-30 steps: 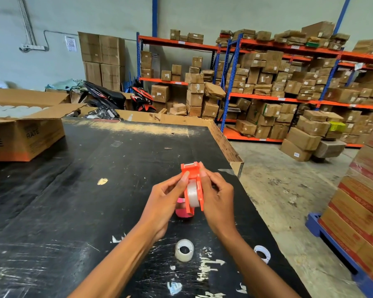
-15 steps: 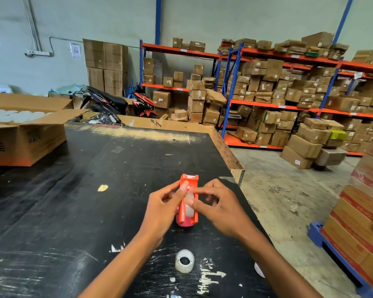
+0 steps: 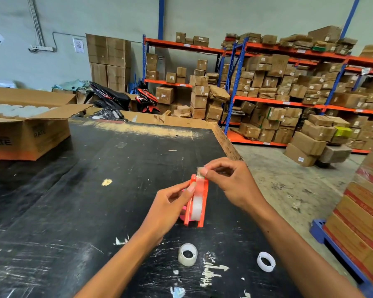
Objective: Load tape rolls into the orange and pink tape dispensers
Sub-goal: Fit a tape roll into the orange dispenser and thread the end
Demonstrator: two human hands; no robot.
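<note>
The orange tape dispenser (image 3: 202, 203) stands on the black table (image 3: 84, 201) with a clear tape roll (image 3: 196, 208) seated in it. My left hand (image 3: 170, 208) steadies the dispenser's left side. My right hand (image 3: 230, 181) pinches the free end of the tape just above the dispenser's far end. A sliver of the pink dispenser (image 3: 182, 216) shows behind my left hand, mostly hidden. A second clear tape roll (image 3: 187, 254) lies on the table close to me. A white plastic core ring (image 3: 266, 261) lies to its right.
An open cardboard box (image 3: 28, 134) with white rolls sits at the table's far left. The table's right edge (image 3: 228, 145) drops to the concrete floor. Stacked cartons on a blue pallet (image 3: 323, 235) stand at the right. Shelving with boxes fills the background.
The dispenser has come down from being held up to resting on the table. My right hand left its side and moved up to pinch the tape end.
</note>
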